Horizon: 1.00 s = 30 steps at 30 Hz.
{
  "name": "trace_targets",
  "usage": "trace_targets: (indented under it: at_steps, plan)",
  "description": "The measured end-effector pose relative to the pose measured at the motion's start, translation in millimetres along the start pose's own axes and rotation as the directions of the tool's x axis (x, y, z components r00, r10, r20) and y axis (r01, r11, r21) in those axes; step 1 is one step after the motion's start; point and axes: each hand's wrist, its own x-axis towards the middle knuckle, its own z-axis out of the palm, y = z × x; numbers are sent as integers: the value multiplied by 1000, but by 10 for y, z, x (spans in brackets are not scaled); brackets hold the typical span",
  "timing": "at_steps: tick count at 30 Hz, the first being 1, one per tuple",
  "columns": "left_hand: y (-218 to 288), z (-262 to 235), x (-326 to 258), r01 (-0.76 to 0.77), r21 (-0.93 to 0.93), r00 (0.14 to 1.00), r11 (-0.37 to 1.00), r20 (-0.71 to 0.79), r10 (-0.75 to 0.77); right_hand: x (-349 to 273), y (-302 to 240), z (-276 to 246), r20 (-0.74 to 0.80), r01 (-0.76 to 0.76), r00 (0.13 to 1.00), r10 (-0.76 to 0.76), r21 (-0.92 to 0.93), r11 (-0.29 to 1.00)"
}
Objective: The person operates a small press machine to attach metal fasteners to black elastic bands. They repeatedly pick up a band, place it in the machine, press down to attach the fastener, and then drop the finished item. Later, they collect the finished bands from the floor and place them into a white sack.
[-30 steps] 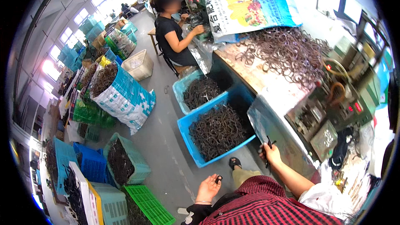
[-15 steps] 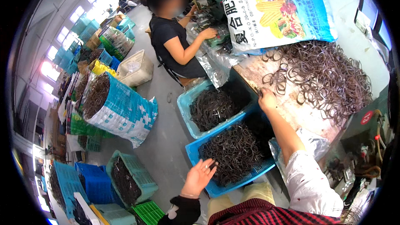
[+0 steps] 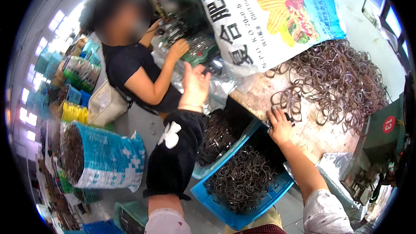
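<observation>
My left hand is raised with its fingers apart, holding nothing, in front of the clear plastic sheeting near the co-worker's arm. A dark sleeve covers my left forearm. At the near-left edge of the worktable, my right hand rests with bent fingers. Small dark pieces show at those fingers, too small to name. Beside it begins a wide heap of thin brown loops. Below my right hand, a blue basket holds a tangle of similar dark loops.
Left of the blue basket, another bin holds dark pieces. A co-worker in a black top sits by a green machine. A printed sack covers the table's far side. A filled blue-white sack lies on the left.
My left hand has swung up and away from over the blue basket toward the co-worker. My right hand stays at the table edge. The view has shifted, bringing the co-worker closer.
</observation>
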Motion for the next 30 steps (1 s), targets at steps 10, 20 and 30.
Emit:
trace_targets:
  at_steps: [10, 20, 30]
  plan:
    - [454, -39, 2038, -298, 220, 955, 929, 65, 291, 133, -44, -170, 58, 14, 998, -16, 27, 1000]
    - [312, -304, 1123, -303, 231, 931, 925, 279, 235, 56, 9, -84, 38, 9, 999, -11, 55, 998]
    - [-870, -2653, -4232, 412, 478, 910, 776, -176, -375, -185, 53, -24, -108, -9, 994, 13, 31, 999]
